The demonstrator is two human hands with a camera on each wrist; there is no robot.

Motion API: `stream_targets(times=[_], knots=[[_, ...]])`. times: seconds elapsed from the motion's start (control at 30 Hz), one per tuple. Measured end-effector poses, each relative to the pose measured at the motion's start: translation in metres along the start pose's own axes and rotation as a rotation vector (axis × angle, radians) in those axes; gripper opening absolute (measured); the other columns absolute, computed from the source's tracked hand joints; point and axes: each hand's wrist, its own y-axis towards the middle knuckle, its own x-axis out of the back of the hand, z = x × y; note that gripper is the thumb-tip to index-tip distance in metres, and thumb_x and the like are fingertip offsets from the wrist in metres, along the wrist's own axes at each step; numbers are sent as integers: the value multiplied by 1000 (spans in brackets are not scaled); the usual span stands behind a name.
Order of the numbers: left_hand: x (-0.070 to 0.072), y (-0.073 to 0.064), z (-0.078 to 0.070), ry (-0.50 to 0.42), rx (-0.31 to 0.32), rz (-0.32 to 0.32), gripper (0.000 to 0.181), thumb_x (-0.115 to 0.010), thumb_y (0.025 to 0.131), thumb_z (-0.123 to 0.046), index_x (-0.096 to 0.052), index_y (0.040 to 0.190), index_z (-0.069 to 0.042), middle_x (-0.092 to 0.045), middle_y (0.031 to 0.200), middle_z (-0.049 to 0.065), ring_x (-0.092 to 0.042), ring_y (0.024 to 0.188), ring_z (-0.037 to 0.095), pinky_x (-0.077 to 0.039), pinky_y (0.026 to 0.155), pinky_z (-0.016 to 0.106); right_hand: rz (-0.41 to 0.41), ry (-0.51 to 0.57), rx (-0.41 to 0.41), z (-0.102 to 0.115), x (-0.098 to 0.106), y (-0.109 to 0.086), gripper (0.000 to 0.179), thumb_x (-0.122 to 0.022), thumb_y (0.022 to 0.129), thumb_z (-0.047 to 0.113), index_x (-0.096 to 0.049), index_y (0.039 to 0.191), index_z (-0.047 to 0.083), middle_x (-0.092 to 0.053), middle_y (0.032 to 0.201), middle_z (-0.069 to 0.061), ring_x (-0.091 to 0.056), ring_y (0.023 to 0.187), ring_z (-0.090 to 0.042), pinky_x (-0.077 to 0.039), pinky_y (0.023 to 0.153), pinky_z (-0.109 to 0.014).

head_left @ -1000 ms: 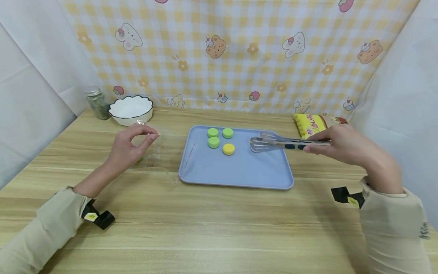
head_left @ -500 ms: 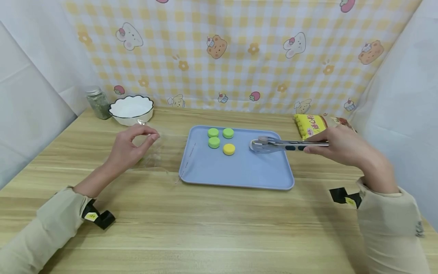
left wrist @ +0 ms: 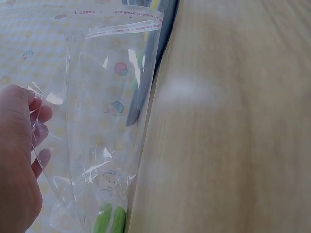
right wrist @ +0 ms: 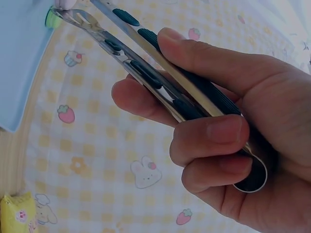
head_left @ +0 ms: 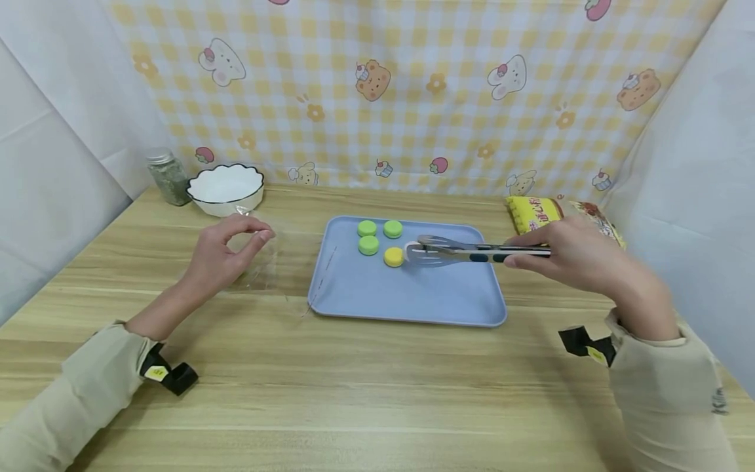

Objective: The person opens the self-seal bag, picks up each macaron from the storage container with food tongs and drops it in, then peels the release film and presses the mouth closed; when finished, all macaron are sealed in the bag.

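My left hand (head_left: pixel 227 252) pinches the edge of a clear plastic bag (left wrist: pixel 104 97), whose mouth overlaps the tray's left side in the head view. Green macarons (left wrist: pixel 111 219) show in the bag's lower end in the left wrist view. My right hand (head_left: pixel 580 252) grips metal tongs (head_left: pixel 466 253) with dark grip pads. Between the tongs' tips is a pale macaron (right wrist: pixel 64 4), mostly hidden in the head view. The tips are close beside a yellow macaron (head_left: pixel 394 257) on the blue tray (head_left: pixel 407 301). Three green macarons (head_left: pixel 368 245) sit at the tray's back left.
At the back left stand a white scalloped bowl (head_left: pixel 227 190) and a glass jar (head_left: pixel 168 177) with a metal lid. A yellow food packet (head_left: pixel 533 211) lies at the back right, partly behind my right hand. A checked curtain (head_left: pixel 413 118) hangs behind the wooden table (head_left: pixel 377 387).
The tongs have closed on the pale macaron at the tray's right and carried it left, near the yellow one. My left hand and the bag have stayed about where they were.
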Motion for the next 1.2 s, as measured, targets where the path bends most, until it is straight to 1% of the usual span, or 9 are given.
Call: stream_targets(times=[0.2, 0.37, 0.43, 0.53, 0.63, 0.77, 0.87, 1.0, 1.2], knots=[[0, 0, -2, 0, 5, 6, 12, -66, 76, 16, -67, 83, 7, -66, 81, 15, -55, 84, -2, -41, 79, 14, 20, 18, 16, 6, -3, 4, 27, -70, 84, 29, -73, 103, 11, -50, 54, 11, -29, 42, -5, -32, 46, -25], [0, -1, 2, -4, 8, 7, 11, -66, 77, 15, -67, 83, 7, -66, 81, 15, -55, 84, -3, -41, 79, 14, 31, 48, 32, 9, -5, 6, 27, -70, 84, 27, -72, 102, 8, -65, 69, 7, -31, 42, -4, -34, 48, -25], [0, -2, 6, -4, 8, 6, 11, -66, 77, 15, -68, 84, 6, -66, 81, 15, -55, 84, -3, -41, 79, 13, 43, 64, 24, 10, -6, 7, 28, -69, 84, 28, -72, 103, 7, -66, 72, 6, -31, 42, -4, -34, 48, -25], [-2, -5, 16, -1, 2, 4, 10, -66, 77, 14, -68, 84, 6, -67, 82, 15, -56, 84, -1, -41, 79, 13, 55, 68, 13, 11, -7, 8, 30, -69, 85, 30, -72, 105, 8, -62, 64, 8, -29, 41, -4, -32, 46, -24], [-4, -6, 22, -4, -6, 9, 7, -66, 79, 11, -68, 84, 6, -67, 82, 14, -56, 83, 1, -41, 79, 14, 59, 60, 14, 12, -9, 9, 30, -69, 84, 30, -72, 105, 8, -52, 55, 11, -25, 41, -4, -30, 45, -24], [-2, -3, 11, -22, -18, 17, 3, -65, 82, 8, -67, 84, 8, -67, 81, 15, -57, 83, 2, -41, 80, 14, 54, 54, 18, 13, -11, 9, 30, -69, 85, 30, -72, 105, 8, -42, 47, 11, -23, 41, -4, -30, 46, -24], [-2, -3, 10, -22, -20, 20, 4, -65, 81, 10, -67, 84, 7, -67, 81, 15, -58, 83, 3, -41, 80, 14, 38, 57, 17, 14, -9, 8, 30, -67, 86, 30, -71, 106, 8, -46, 49, 12, -23, 40, -4, -30, 46, -24], [-5, -7, 26, -9, -11, 22, 9, -65, 79, 12, -68, 85, 5, -67, 82, 13, -57, 83, 3, -41, 80, 14, 17, 53, 25, 15, -8, 7, 29, -67, 87, 29, -71, 106, 8, -55, 56, 13, -25, 39, -3, -32, 46, -24], [-5, -9, 31, 1, -11, 18, 8, -66, 80, 11, -68, 85, 5, -67, 83, 13, -58, 83, 3, -41, 79, 14, 10, 44, 33, 16, -9, 9, 30, -66, 87, 31, -71, 107, 10, -43, 48, 14, -26, 39, -3, -30, 44, -24]])
